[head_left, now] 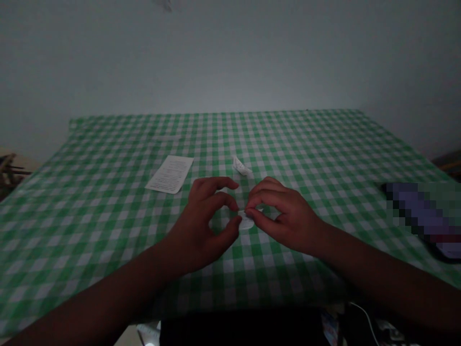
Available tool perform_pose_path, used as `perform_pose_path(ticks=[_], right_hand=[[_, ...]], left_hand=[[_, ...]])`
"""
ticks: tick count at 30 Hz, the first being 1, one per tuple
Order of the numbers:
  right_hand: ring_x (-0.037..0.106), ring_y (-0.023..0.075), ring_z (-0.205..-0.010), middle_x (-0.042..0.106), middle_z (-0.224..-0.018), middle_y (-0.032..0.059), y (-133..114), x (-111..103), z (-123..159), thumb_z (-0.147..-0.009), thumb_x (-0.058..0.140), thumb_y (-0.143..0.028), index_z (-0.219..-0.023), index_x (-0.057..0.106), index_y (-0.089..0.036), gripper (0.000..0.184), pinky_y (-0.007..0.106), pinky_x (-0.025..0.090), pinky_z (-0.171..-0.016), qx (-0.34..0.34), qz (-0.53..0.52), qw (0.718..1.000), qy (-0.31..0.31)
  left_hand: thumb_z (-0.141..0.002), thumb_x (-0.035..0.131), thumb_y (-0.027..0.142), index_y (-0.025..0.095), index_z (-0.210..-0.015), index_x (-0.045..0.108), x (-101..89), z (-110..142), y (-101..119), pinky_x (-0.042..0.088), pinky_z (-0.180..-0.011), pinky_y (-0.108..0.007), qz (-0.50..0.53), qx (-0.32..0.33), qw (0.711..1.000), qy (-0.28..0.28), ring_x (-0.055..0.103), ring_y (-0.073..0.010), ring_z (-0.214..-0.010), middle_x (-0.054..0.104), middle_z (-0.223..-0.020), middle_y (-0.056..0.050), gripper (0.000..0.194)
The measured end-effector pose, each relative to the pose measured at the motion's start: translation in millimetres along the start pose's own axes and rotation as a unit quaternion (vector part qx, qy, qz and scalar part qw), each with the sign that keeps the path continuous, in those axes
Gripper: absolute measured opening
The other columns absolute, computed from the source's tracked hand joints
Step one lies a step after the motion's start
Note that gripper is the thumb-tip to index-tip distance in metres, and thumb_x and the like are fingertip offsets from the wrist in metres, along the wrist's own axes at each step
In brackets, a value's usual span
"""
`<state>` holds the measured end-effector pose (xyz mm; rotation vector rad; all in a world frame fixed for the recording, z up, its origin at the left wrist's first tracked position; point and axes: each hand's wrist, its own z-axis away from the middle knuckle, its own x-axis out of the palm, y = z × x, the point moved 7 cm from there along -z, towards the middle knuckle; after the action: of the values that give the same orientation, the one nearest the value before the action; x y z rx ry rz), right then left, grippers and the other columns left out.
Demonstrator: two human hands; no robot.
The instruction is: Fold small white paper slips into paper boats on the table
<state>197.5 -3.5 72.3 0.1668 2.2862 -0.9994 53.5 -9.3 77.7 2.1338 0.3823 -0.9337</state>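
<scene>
Forearms (120, 281) foremost, I pinch a paper slip (247, 223) in my right hand (288, 211), cannot tell whether my left hand (203, 228) grips it, and should press lightly, evenly

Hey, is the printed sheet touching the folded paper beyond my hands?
Apart. The head view shows checkered tablecloth between the printed sheet and that folded paper.

A checked tablecloth (309, 154) bears a pixelated object (423, 218), perhaps a phone.

The light is dim, darkest toward the bottom, pixelated at right.
</scene>
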Motion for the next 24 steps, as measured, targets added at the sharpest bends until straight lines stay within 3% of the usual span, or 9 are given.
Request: perform_pose_path(ticks=[13,24], right_hand=[[0.059,0.0174,-0.086,0.067,-0.086,0.0033,-9,-2,-1,-0.090,0.062,-0.013,-0.091,0.064,-0.018,0.006,0.039,0.046,-0.084,-0.047,0.022,0.999,0.002],[0.061,0.0177,-0.088,0.067,-0.088,0.0029,10,-9,-4,-0.089,0.064,-0.016,-0.092,0.066,-0.021,0.006,0.039,0.050,-0.085,-0.001,-0.010,1.000,0.027]], left_hand=[[-0.090,0.059,0.012,0.020,-0.090,0.058,-1.9,-1,5,0.039,-0.103,-0.045,-0.027,0.031,0.999,0.012,0.051,-0.0229,-0.120,0.059,-0.125,-0.006,0.008],[-0.094,0.054,0.014,0.021,-0.092,0.056,-8.8,-1,-1,0.042,-0.102,-0.045,-0.034,0.011,0.999,0.035,0.051,-0.0224,-0.118,0.060,-0.123,-0.005,0.008]])
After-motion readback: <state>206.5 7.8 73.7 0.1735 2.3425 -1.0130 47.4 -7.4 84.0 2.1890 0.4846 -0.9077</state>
